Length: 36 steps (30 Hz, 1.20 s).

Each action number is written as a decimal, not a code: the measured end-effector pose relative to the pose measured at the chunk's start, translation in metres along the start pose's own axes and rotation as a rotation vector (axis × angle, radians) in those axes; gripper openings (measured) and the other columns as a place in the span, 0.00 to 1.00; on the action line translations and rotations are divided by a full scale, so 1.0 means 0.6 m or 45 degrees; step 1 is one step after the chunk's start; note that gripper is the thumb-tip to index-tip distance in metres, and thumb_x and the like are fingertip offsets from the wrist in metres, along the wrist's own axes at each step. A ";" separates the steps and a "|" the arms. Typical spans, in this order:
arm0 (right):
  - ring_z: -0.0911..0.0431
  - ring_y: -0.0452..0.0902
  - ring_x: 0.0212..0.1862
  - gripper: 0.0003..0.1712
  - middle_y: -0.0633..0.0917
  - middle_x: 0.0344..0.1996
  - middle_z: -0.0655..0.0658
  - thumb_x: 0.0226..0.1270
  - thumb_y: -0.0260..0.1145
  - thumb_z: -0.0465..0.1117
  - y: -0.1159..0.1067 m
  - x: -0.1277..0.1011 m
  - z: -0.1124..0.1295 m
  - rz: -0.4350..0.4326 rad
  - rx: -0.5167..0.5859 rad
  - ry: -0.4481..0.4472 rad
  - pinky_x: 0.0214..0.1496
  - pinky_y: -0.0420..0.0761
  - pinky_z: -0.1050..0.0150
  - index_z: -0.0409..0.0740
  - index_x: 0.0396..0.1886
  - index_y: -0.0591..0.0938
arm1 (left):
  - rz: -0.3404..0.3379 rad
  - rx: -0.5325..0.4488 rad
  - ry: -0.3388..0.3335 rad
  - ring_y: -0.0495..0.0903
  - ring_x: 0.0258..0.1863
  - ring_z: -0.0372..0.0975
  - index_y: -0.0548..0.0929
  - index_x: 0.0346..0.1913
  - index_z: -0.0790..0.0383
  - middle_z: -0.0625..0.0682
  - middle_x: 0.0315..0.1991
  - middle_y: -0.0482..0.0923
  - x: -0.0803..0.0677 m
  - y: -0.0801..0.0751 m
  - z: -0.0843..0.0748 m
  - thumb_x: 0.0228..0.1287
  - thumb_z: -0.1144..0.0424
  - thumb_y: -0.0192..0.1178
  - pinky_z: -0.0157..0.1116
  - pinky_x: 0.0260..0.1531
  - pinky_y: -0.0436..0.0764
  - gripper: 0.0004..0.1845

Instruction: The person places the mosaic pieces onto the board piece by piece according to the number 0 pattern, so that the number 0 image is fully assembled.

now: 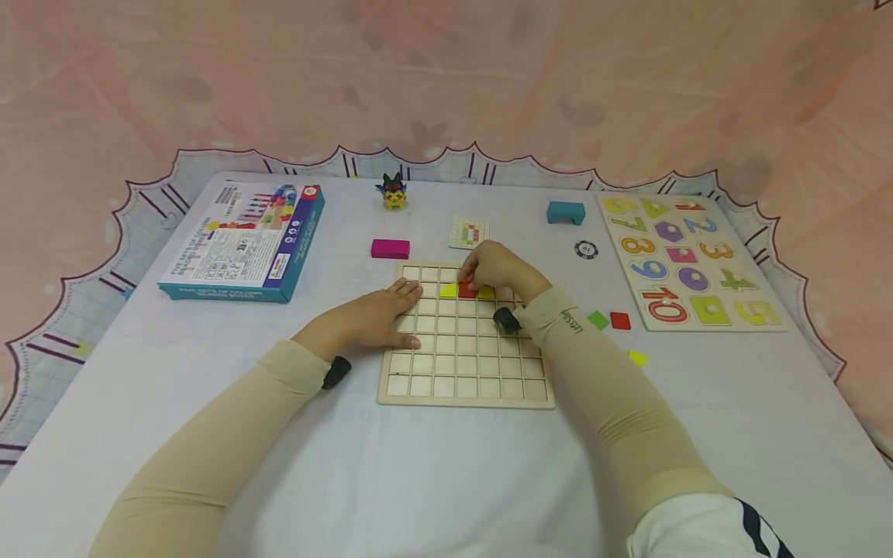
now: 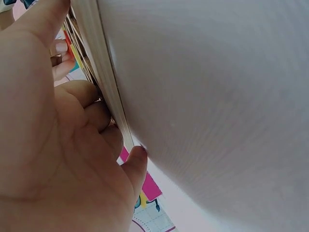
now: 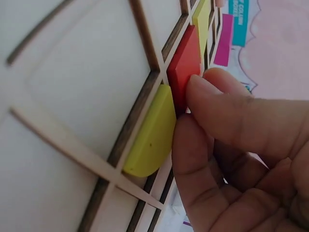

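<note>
A wooden grid board (image 1: 466, 402) lies in front of me on the white table. My left hand (image 1: 380, 316) rests along its left edge, fingers extended over the frame; the left wrist view shows the palm side of that hand (image 2: 53, 140) beside the board's rim (image 2: 108, 72). With thumb and index finger, my right hand (image 1: 501, 268) pinches a red square tile (image 3: 182, 63) at a cell in an upper row. On one side of the red tile sits a yellow tile with a curved edge (image 3: 152, 135), on the other a second yellow tile (image 3: 202, 24).
Loose green (image 1: 598, 319), red (image 1: 620, 320) and yellow (image 1: 638, 357) tiles lie right of the board. Beyond it are a pattern card (image 1: 460, 232), magenta block (image 1: 390, 249), small figurine (image 1: 394, 192), teal block (image 1: 566, 212) and chip (image 1: 586, 249). A box (image 1: 237, 240) and number puzzle (image 1: 691, 263) flank them.
</note>
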State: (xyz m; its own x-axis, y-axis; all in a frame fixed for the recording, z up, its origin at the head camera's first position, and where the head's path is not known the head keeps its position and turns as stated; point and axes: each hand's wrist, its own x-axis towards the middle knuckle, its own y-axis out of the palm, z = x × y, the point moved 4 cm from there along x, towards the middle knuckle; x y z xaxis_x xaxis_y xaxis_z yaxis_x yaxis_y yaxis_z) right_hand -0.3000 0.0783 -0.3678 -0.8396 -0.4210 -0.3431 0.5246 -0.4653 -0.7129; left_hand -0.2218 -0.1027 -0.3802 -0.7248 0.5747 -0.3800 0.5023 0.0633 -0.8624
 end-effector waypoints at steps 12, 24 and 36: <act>0.54 0.73 0.38 0.12 0.81 0.36 0.43 0.56 0.64 0.31 -0.024 -0.020 -0.011 -0.016 0.015 -0.081 0.40 0.76 0.64 0.39 0.42 0.84 | -0.009 0.003 0.015 0.35 0.73 0.49 0.43 0.72 0.63 0.57 0.74 0.38 0.009 0.005 0.003 0.56 0.37 0.56 0.47 0.70 0.44 0.53; 0.54 0.73 0.38 0.11 0.83 0.34 0.43 0.56 0.64 0.31 -0.081 -0.083 -0.079 -0.074 0.002 0.009 0.43 0.73 0.62 0.37 0.40 0.84 | -0.025 -0.007 -0.005 0.35 0.73 0.49 0.44 0.72 0.63 0.56 0.74 0.39 0.004 0.003 0.005 0.56 0.38 0.57 0.48 0.70 0.45 0.52; 0.52 0.73 0.38 0.13 0.84 0.35 0.43 0.54 0.64 0.30 -0.087 -0.134 -0.154 -0.008 -0.040 0.028 0.44 0.74 0.61 0.36 0.41 0.84 | -0.033 -0.003 0.012 0.35 0.73 0.51 0.44 0.72 0.65 0.58 0.73 0.39 0.002 0.000 -0.001 0.56 0.39 0.57 0.49 0.70 0.45 0.52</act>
State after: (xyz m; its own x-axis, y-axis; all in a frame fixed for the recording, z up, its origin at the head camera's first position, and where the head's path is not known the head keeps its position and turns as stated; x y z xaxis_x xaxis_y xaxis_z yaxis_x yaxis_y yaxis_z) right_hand -0.2730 0.2083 -0.3598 -0.8460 -0.4009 -0.3515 0.5148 -0.4428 -0.7341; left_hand -0.2222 -0.1018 -0.3807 -0.7332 0.5806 -0.3541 0.4842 0.0800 -0.8713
